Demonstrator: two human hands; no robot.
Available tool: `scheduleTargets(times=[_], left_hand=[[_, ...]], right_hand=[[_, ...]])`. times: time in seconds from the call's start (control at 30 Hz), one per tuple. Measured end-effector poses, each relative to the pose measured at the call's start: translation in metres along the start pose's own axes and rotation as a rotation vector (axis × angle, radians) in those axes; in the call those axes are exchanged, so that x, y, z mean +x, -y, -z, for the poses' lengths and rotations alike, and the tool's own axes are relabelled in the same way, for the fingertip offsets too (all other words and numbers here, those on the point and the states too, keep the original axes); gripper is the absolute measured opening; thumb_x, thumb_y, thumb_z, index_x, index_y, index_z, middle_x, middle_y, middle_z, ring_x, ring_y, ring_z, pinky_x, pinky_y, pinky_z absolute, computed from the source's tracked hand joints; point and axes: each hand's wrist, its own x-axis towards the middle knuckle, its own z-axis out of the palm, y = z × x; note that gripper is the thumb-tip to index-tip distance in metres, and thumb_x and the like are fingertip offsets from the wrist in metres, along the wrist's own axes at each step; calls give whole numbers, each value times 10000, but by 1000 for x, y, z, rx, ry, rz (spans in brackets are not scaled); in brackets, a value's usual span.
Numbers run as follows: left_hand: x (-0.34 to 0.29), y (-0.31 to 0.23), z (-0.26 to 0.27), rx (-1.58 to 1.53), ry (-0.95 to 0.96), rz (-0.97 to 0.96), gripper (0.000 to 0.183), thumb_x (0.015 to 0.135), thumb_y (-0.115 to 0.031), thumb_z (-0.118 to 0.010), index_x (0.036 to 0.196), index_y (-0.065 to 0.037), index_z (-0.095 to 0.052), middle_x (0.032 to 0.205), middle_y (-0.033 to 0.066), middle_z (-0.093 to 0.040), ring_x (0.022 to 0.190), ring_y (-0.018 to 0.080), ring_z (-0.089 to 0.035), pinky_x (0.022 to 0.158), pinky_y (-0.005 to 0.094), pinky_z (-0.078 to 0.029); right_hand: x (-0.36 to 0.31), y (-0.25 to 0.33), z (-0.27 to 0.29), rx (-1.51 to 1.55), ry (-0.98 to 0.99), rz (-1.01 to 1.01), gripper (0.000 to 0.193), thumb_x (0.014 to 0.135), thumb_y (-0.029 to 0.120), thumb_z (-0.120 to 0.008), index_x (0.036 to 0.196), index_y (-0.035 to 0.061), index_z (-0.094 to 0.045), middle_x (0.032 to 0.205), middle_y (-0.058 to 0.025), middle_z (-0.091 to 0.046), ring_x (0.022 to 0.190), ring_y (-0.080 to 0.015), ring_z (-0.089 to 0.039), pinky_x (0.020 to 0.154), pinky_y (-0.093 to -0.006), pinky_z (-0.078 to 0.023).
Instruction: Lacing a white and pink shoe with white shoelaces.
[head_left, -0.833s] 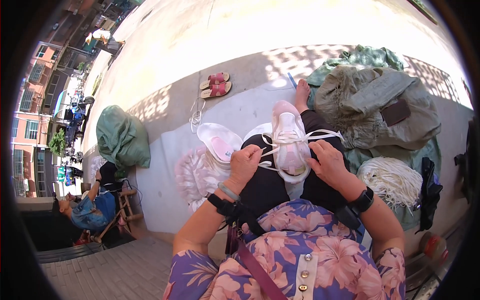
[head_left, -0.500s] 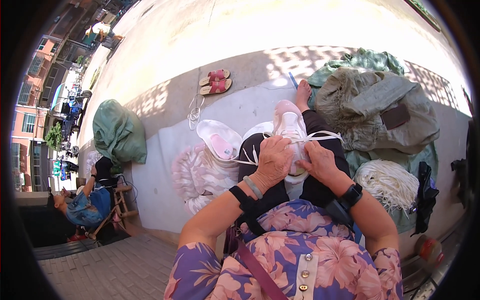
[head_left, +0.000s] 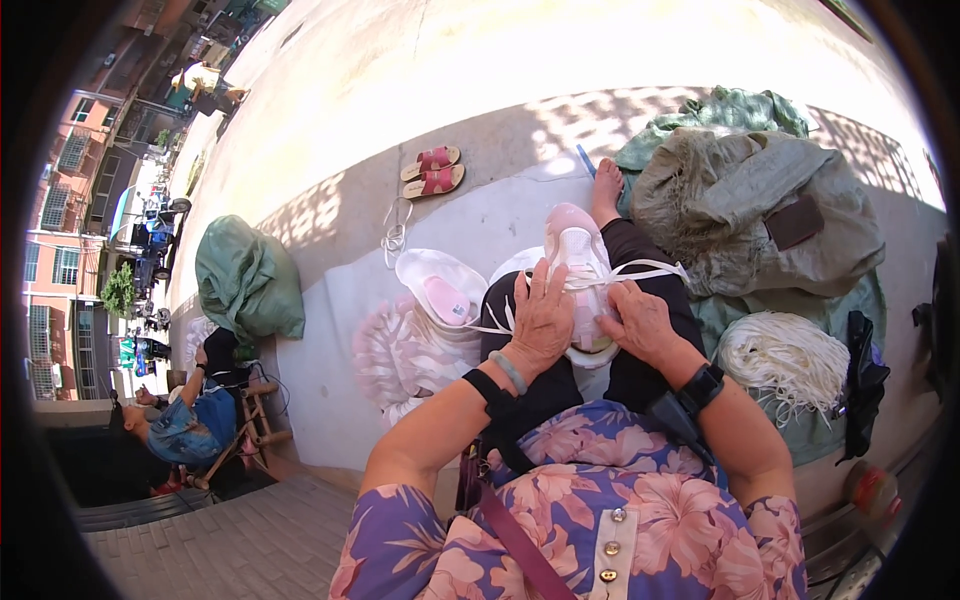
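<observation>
On my lap rests a pale pink and white sneaker (head_left: 571, 225), its toe pointing away from me. White shoelaces (head_left: 648, 270) run through its eyelets, with loose ends out to both sides. My left hand (head_left: 541, 318) lies against the shoe's left side, fingers stretched out and somewhat spread. At the right side my right hand (head_left: 642, 322) grips the sneaker, its thumb on the tongue area and its fingers bent at the lace edge. What lies beneath the palms is hidden. Left of my knee sits another white shoe (head_left: 440, 288) with a pink insole.
A pile of pink-white shoes (head_left: 395, 350) lies at left, near a green sack (head_left: 248, 275). To the right are a grey-green sack (head_left: 750, 215) and a heap of white laces (head_left: 785, 360). Red sandals (head_left: 436, 180) stand ahead. Another person (head_left: 195, 425) sits far left.
My left hand's fingers have straightened and spread, where they were bent over the laces before. My right hand stays at the shoe's right side. The view has shifted slightly.
</observation>
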Motion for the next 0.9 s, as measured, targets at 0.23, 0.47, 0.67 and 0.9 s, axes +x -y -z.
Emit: scheduleTargets(times=[0.23, 0.47, 0.67, 0.9], left_hand=[[5, -1, 2, -190, 24, 17, 106, 702, -75, -530, 771, 3, -545, 1217, 205, -446, 1161, 428, -363, 956, 533, -263], [11, 4, 2, -268, 96, -33, 118, 706, -84, -548, 792, -6, -564, 1234, 197, -440, 1166, 430, -353, 963, 537, -246], [15, 12, 8, -386, 238, -6, 117, 714, -53, -549, 810, 13, -563, 1240, 210, -443, 1113, 414, -421, 950, 453, -342], [8, 12, 0, -395, 185, 52, 127, 705, -29, -556, 818, 28, -562, 1251, 245, -434, 1124, 403, -432, 979, 424, -335]], right_hand=[[-2, -6, -8, 2, -101, 60, 281, 720, 246, -628, 843, 41, -480, 780, -129, -508, 689, -309, -554, 595, -395, -448], [-1, -3, -4, -13, -50, 32, 288, 719, 240, -622, 860, 32, -481, 832, -142, -521, 737, -321, -568, 625, -399, -464], [-4, 4, -3, 54, -125, 28, 289, 693, 189, -636, 892, 38, -491, 857, -133, -519, 800, -317, -560, 669, -401, -466], [10, 3, -13, -96, -179, 209, 385, 640, 126, -647, 995, 81, -507, 874, -123, -503, 859, -297, -536, 719, -367, -450]])
